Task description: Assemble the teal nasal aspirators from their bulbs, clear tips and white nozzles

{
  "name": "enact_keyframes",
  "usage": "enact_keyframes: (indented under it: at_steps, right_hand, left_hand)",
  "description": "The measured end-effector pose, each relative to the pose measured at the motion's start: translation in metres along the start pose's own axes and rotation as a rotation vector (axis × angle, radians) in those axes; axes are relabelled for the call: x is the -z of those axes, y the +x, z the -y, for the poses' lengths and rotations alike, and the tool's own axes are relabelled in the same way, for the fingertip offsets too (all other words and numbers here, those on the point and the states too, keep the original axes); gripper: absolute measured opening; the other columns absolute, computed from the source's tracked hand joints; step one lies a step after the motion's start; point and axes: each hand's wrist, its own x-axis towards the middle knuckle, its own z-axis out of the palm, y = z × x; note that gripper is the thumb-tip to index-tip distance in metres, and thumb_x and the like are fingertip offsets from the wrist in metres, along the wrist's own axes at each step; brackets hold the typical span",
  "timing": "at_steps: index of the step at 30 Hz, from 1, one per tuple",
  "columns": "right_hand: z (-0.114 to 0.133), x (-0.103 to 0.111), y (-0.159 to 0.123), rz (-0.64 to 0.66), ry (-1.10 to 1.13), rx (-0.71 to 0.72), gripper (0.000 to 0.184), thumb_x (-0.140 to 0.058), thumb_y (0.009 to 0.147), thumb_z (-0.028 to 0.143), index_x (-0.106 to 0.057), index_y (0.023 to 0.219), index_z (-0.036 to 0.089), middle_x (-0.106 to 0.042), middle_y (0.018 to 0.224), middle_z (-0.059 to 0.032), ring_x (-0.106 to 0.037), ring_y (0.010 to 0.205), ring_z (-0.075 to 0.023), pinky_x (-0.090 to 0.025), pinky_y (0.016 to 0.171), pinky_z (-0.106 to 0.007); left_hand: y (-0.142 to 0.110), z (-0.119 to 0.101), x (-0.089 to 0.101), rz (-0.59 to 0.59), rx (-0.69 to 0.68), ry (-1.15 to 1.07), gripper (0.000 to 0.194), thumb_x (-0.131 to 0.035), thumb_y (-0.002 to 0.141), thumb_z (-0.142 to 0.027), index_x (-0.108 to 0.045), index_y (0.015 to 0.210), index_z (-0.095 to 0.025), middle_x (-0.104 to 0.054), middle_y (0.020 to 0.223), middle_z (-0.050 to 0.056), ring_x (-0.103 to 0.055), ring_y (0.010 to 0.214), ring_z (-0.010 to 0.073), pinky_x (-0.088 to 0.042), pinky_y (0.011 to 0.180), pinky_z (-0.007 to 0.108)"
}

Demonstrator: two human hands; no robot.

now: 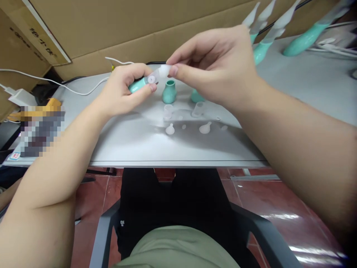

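My left hand [122,91] is closed round a small teal device body [137,85] with a clear end section, held above the grey table [139,145]. My right hand [214,67] pinches a small white translucent tip [164,70] at the end of that piece. Just beyond the hands, a teal bulb-shaped part [169,92] stands upright on the table, and a second teal part [196,97] sits half hidden under my right hand. Two clear cups [168,111] [198,109] and two white silicone tips [170,129] [205,128] lie in front of them.
Several finished teal devices with clear nozzles [264,44] lean at the back right. Cardboard boxes [111,29] stand behind the table. White cables [69,87] and a charger [21,97] lie at the left, beside a blurred patch. The table edge is near my lap.
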Motion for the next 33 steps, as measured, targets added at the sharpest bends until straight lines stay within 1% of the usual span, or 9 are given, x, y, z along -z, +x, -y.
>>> enact_keyframes:
  at_steps: [4, 7, 10, 13, 15, 21, 26, 29, 33]
  right_hand:
    - [0.000, -0.002, -0.002, 0.022, 0.000, -0.025, 0.010, -0.105, 0.102, 0.026, -0.096, 0.104, 0.023, -0.093, 0.103, -0.0058, -0.082, 0.089, -0.0179, -0.067, 0.083, -0.034]
    - [-0.001, -0.001, -0.001, 0.033, -0.004, -0.036, 0.009, -0.103, 0.100, 0.025, -0.100, 0.108, 0.024, -0.094, 0.106, -0.0040, -0.083, 0.091, -0.0183, -0.068, 0.083, -0.034]
    - [-0.002, 0.001, 0.000, 0.053, -0.030, -0.051, 0.014, -0.104, 0.100, 0.029, -0.102, 0.114, 0.027, -0.097, 0.113, -0.0033, -0.088, 0.098, -0.0215, -0.074, 0.090, -0.036]
    - [0.000, 0.003, 0.001, 0.085, -0.081, -0.072, 0.011, -0.105, 0.101, 0.031, -0.102, 0.111, 0.028, -0.098, 0.117, -0.0035, -0.091, 0.104, -0.0226, -0.075, 0.093, -0.036]
    - [0.002, 0.005, 0.000, 0.102, -0.091, -0.069, 0.009, -0.105, 0.100, 0.032, -0.101, 0.107, 0.027, -0.097, 0.113, -0.0036, -0.089, 0.101, -0.0217, -0.073, 0.088, -0.036]
    - [0.009, 0.009, -0.004, 0.190, -0.111, -0.097, 0.018, -0.108, 0.101, 0.041, -0.101, 0.106, 0.025, -0.095, 0.104, -0.0046, -0.082, 0.092, -0.0206, -0.067, 0.084, -0.040]
    - [0.012, 0.011, -0.007, 0.223, -0.151, -0.100, 0.012, -0.102, 0.104, 0.037, -0.100, 0.106, 0.026, -0.094, 0.105, -0.0032, -0.081, 0.093, -0.0209, -0.066, 0.088, -0.042]
    - [0.016, 0.011, -0.007, 0.222, -0.173, -0.089, 0.024, -0.104, 0.106, 0.049, -0.099, 0.107, 0.026, -0.094, 0.107, -0.0049, -0.083, 0.095, -0.0227, -0.067, 0.090, -0.043]
    - [0.025, 0.008, -0.007, 0.202, -0.228, -0.077, 0.047, -0.100, 0.107, 0.071, -0.096, 0.104, 0.025, -0.094, 0.108, -0.0066, -0.083, 0.097, -0.0259, -0.068, 0.090, -0.046]
  left_hand:
    - [0.001, 0.000, 0.001, 0.031, -0.007, 0.018, 0.053, -0.071, 0.117, -0.081, -0.079, 0.106, -0.029, -0.073, 0.082, 0.003, -0.057, 0.078, 0.0211, -0.058, 0.076, 0.042]
    - [0.000, 0.001, 0.000, 0.037, -0.032, 0.053, 0.054, -0.068, 0.119, -0.080, -0.081, 0.112, -0.028, -0.081, 0.094, 0.006, -0.063, 0.083, 0.0220, -0.061, 0.080, 0.042]
    - [-0.002, -0.002, -0.002, 0.016, -0.055, 0.116, 0.059, -0.062, 0.122, -0.080, -0.085, 0.123, -0.026, -0.086, 0.105, 0.008, -0.071, 0.090, 0.0240, -0.065, 0.087, 0.043]
    - [-0.005, -0.006, -0.001, -0.019, -0.081, 0.200, 0.054, -0.061, 0.124, -0.075, -0.087, 0.126, -0.028, -0.086, 0.106, 0.008, -0.079, 0.094, 0.0264, -0.066, 0.093, 0.045]
    - [-0.006, -0.008, 0.001, -0.027, -0.103, 0.260, 0.050, -0.061, 0.123, -0.071, -0.088, 0.125, -0.029, -0.086, 0.105, 0.008, -0.083, 0.097, 0.0286, -0.067, 0.095, 0.047]
    - [-0.010, -0.011, 0.010, 0.065, -0.133, 0.417, 0.042, -0.062, 0.124, -0.060, -0.090, 0.128, -0.029, -0.086, 0.102, 0.011, -0.086, 0.099, 0.0325, -0.064, 0.088, 0.046]
    - [-0.010, -0.022, 0.014, 0.097, -0.116, 0.490, 0.038, -0.063, 0.125, -0.056, -0.091, 0.129, -0.031, -0.090, 0.106, 0.011, -0.087, 0.099, 0.0315, -0.061, 0.083, 0.045]
    - [-0.009, -0.028, 0.013, 0.119, -0.066, 0.475, 0.037, -0.062, 0.123, -0.054, -0.091, 0.127, -0.031, -0.087, 0.105, 0.012, -0.086, 0.099, 0.0343, -0.061, 0.083, 0.049]
    - [-0.007, -0.034, 0.010, 0.081, -0.057, 0.503, 0.033, -0.061, 0.118, -0.046, -0.090, 0.120, -0.032, -0.086, 0.100, 0.011, -0.084, 0.094, 0.0356, -0.057, 0.078, 0.051]
